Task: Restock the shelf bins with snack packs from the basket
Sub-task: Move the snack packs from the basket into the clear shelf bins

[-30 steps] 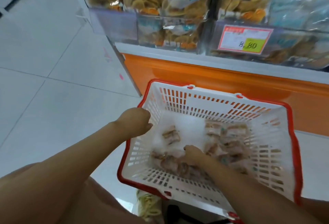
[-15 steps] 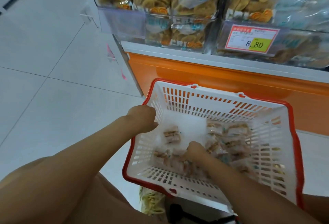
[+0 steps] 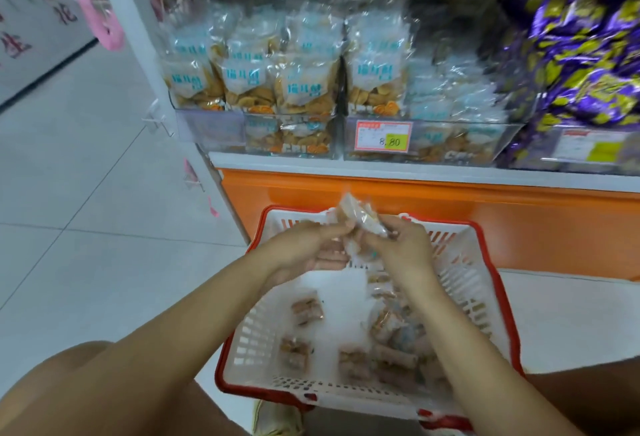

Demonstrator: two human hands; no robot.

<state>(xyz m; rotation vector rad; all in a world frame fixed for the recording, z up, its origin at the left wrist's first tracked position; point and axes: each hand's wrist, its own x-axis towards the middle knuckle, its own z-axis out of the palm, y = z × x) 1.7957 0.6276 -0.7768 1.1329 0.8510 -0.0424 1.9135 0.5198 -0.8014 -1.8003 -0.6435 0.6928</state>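
A white plastic basket with a red rim (image 3: 498,300) stands on the floor in front of the shelf. Several clear snack packs (image 3: 388,356) with brown pieces lie in its bottom. Above the basket's far edge, my left hand (image 3: 304,250) and my right hand (image 3: 401,245) together hold a small bunch of the clear snack packs (image 3: 360,217), fingers curled round them. Clear shelf bins (image 3: 433,139) on the bottom shelf hold bags with blue labels.
An orange base panel (image 3: 519,224) runs under the white shelf edge, right behind the basket. Purple and yellow bags (image 3: 581,65) fill the bin at the right. White tiled floor (image 3: 86,193) spreads to the left. My knees frame the basket's near side.
My right hand rose out of the basket with snack packs. My left hand left the basket's rim and joined it on the packs. The view tilted up toward the shelf.
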